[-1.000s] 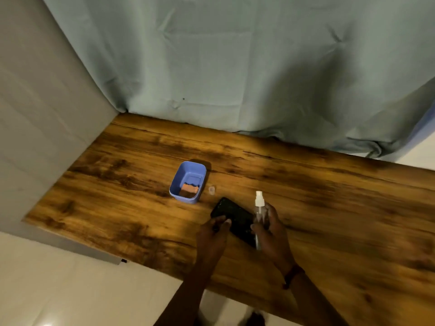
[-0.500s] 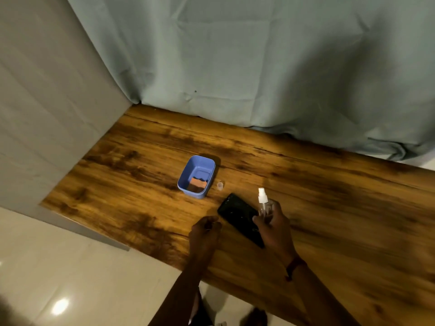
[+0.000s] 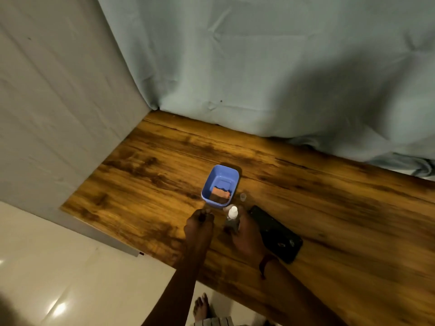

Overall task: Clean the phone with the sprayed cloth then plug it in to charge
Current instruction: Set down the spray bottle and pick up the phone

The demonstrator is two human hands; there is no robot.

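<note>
head view: we go left to right.
left hand (image 3: 199, 225): fingers curled together, maybe pinching something small; we can't tell what.
tub (image 3: 220, 185): blue, holds an orange cloth (image 3: 221, 192), soft and light; we'd pinch its top edge.
cap (image 3: 243, 196): tiny, loose beside tub.
right hand (image 3: 246, 234): wrapped round bottle (image 3: 232, 218), upright, light.
phone (image 3: 275, 232): flat on table (image 3: 353, 220), right of hand; stiff, slick, fragile; we'd grip its long edges.

Stained wood-grain tabletop (image 3: 329, 208), glossy black phone (image 3: 275, 234), smooth blue plastic tub (image 3: 227, 175), clear plastic spray bottle (image 3: 231, 220), creased cloth backdrop (image 3: 259, 67), glossy floor tiles (image 3: 58, 278)
</note>
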